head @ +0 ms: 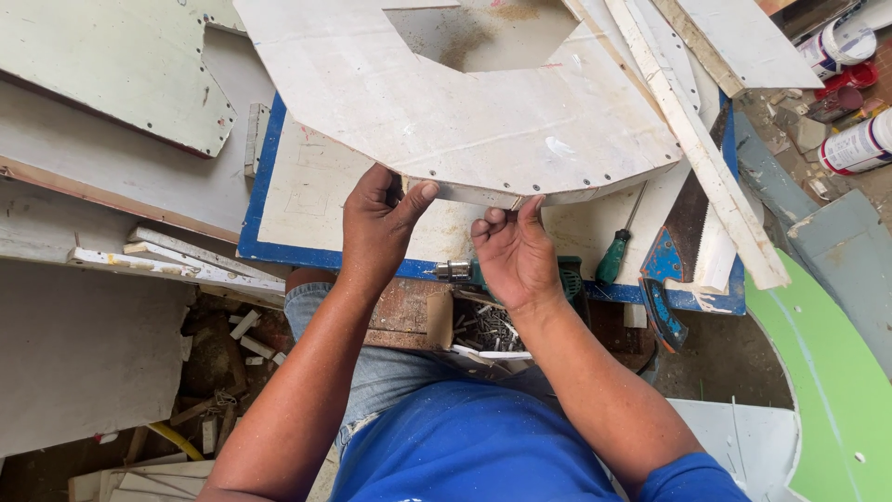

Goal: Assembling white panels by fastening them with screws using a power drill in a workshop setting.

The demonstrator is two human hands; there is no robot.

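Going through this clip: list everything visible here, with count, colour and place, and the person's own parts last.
curved panel: one, off-white, cut-out at top, lying on the board, both hands at its near edge
work board: one, pale with blue edge, under the panel
drill: one, green with metal chuck, near edge of board, partly behind the right hand
screwdriver: one, green handle, right of the hands
handsaw: one, blue handle, right end of board
wooden strip: one, whitish, slanting across the right side
cans: two, white, top right
green sheet: one, lower right
left hand: gripping the panel's edge
right hand: pinching the panel's edge
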